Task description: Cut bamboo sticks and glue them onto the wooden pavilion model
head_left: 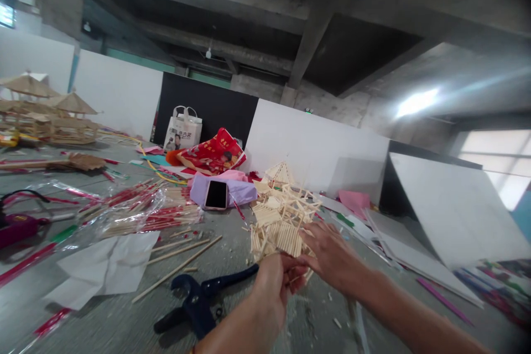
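Left hand (274, 282) curled, grip clamped on lower edge of stick model (280, 215). Right hand (329, 254) fingers apart, resting against model's side; hold unclear, partly hidden. Model on bench (103, 326), blue cutters (199, 298) just left. Farther: phone (216, 194) on purple cloth (240, 191). Beyond, white tote bag (182, 130) upright, contents hidden.

Pale wooden-stick model (279, 215), lattice frame w/ peaked roof, tilted, lifted just above grey table, btwn both hands

Both hands, left (276, 282) and right (329, 254), apparently grip the stick model (280, 218); blue cutters (199, 298) lie just beside them.
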Demonstrator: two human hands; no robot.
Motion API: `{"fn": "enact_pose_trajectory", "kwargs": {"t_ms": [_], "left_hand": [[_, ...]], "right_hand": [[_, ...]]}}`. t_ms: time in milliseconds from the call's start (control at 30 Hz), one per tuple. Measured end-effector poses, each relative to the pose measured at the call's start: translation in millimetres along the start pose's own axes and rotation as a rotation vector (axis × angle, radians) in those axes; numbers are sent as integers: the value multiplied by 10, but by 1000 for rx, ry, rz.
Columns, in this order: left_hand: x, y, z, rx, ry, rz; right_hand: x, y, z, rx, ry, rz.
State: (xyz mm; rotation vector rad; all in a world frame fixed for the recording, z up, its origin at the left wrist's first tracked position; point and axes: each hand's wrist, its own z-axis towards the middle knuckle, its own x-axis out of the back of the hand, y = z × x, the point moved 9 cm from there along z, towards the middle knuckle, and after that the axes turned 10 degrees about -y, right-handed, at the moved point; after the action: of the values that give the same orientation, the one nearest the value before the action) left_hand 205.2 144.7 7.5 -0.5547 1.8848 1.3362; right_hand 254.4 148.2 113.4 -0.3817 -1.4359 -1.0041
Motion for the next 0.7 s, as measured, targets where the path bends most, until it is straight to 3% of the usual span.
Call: {"fn": "enact_pose_trajectory", "kwargs": {"t_ms": [700], "left_hand": [[55, -11, 59, 7, -21, -47]], "right_hand": [[-123, 119, -19, 32, 30, 71]]}}
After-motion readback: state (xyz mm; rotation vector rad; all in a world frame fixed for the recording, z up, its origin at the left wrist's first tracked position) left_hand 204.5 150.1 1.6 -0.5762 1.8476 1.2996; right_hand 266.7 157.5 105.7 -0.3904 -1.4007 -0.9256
